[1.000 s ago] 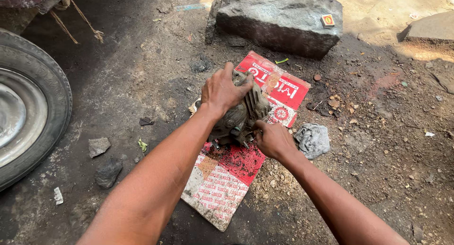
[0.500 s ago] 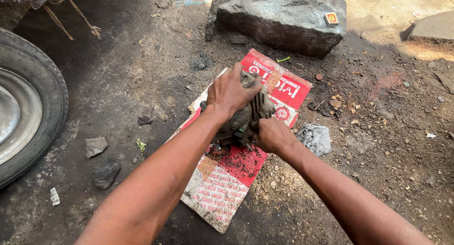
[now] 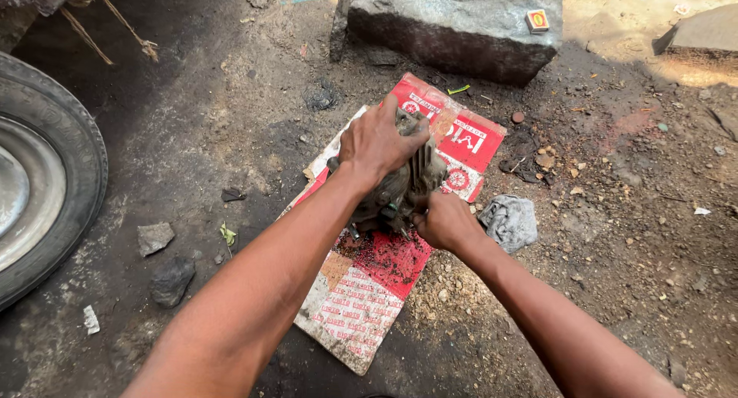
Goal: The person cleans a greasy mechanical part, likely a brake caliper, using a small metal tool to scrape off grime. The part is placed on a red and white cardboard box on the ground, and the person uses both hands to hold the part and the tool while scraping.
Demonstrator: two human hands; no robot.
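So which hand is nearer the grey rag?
Right. The right hand grips the metal part's lower edge just beside the rag; the left hand presses on top, farther away.

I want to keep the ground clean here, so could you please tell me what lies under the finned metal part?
The finned metal part, gripped by the left hand and right hand, rests on a flattened red and white cardboard sheet on the dirt. The contact area beneath is hidden.

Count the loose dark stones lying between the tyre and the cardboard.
3: a pale grey stone nearest the tyre, a darker stone just below it, and a small chip closer to the cardboard. The left arm may hide more.
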